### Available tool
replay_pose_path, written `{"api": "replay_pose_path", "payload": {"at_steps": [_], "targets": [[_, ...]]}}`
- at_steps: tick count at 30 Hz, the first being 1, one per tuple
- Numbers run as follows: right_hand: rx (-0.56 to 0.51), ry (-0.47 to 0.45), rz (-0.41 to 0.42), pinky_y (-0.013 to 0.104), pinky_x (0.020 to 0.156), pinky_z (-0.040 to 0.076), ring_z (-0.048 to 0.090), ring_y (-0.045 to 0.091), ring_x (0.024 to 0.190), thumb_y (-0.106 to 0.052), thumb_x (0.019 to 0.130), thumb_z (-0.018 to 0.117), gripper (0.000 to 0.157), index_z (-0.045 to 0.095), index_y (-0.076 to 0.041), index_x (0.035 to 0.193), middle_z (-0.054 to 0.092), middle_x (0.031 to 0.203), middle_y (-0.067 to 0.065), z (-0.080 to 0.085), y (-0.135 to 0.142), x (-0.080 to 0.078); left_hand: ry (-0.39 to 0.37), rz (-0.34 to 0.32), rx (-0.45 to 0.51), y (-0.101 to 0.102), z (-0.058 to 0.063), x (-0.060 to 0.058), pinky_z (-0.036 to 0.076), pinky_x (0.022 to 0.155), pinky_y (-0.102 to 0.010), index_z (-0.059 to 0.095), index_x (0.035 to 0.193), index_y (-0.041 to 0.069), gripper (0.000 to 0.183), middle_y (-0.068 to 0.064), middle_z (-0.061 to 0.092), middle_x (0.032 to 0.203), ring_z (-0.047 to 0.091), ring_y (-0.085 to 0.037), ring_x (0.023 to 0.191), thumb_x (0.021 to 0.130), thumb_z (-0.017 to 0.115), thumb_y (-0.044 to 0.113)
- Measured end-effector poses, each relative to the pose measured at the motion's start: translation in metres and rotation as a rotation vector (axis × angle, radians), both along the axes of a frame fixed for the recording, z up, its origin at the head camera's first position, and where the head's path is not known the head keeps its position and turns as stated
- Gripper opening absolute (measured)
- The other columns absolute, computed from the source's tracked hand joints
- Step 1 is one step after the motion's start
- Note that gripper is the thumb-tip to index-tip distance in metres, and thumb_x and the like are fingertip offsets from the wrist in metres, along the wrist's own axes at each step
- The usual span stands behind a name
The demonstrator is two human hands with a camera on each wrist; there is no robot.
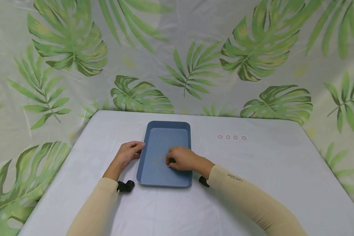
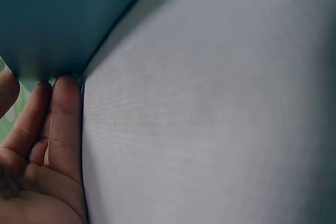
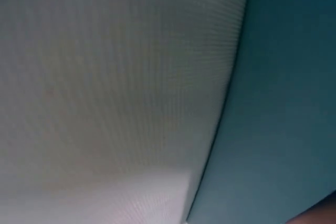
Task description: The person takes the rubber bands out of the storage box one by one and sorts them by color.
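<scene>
A blue rectangular tray (image 1: 153,175) lies on the table with its short side toward me. My left hand (image 1: 129,153) is at its left side, fingertips touching the outer wall; in the left wrist view the fingers (image 2: 65,129) reach fairly straight to that wall. My right hand (image 1: 181,159) is inside the tray, low over its floor, with curled fingers. Whatever lies between those fingertips is hidden. Several small thin tan loops (image 1: 155,162) lie on the tray floor just left of it. Only a bit of the hand (image 3: 317,214) enters the right wrist view's corner.
A row of several small red rings (image 1: 235,137) lies on the white tablecloth (image 1: 253,164), right of the tray. Dark wrist cameras (image 1: 126,186) hang beneath both sleeves. Behind the table's far edge hangs a leaf-print curtain (image 1: 191,72).
</scene>
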State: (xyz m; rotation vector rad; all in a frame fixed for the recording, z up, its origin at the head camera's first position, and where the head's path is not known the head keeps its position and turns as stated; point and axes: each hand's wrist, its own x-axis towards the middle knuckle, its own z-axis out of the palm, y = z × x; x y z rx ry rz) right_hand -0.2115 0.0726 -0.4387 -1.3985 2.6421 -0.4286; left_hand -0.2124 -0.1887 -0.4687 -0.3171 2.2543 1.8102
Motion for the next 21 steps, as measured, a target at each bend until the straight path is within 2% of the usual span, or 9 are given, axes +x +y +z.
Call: {"api": "replay_pose_path", "payload": {"at_steps": [6, 14, 21], "targets": [[-0.017, 0.009, -0.021, 0.024, 0.073, 0.052, 0.058, 0.01, 0.08, -0.017, 0.091, 0.072, 0.003, 0.075, -0.017, 0.091, 0.066, 0.092, -0.002, -0.0023, 0.0007, 0.0011, 0.013, 0.004, 0.004, 0.0003, -0.0005, -0.0004, 0.057, 0.081, -0.021, 0.063, 0.127, -0.003, 0.04, -0.008, 0.069, 0.114, 0.062, -0.003, 0.09, 0.098, 0.063, 0.025], [-0.03, 0.04, -0.032, 0.022, 0.07, 0.049, 0.054, 0.009, 0.076, -0.017, 0.09, 0.073, 0.006, 0.072, -0.018, 0.084, 0.064, 0.087, -0.003, -0.005, 0.0008, 0.0019, 0.001, 0.008, -0.007, 0.0003, -0.0003, -0.0015, 0.058, 0.082, -0.021, 0.063, 0.128, -0.002, 0.041, -0.009, 0.068, 0.117, 0.062, -0.004, 0.091, 0.099, 0.063, 0.026], [-0.036, 0.003, -0.028, 0.022, 0.071, 0.049, 0.053, 0.008, 0.077, -0.018, 0.091, 0.072, 0.005, 0.073, -0.017, 0.087, 0.063, 0.088, -0.003, -0.0045, 0.0021, 0.0011, -0.002, 0.013, -0.001, -0.0008, -0.0034, -0.0015, 0.057, 0.082, -0.021, 0.063, 0.128, -0.002, 0.041, -0.009, 0.067, 0.119, 0.062, -0.004, 0.093, 0.098, 0.064, 0.027]]}}
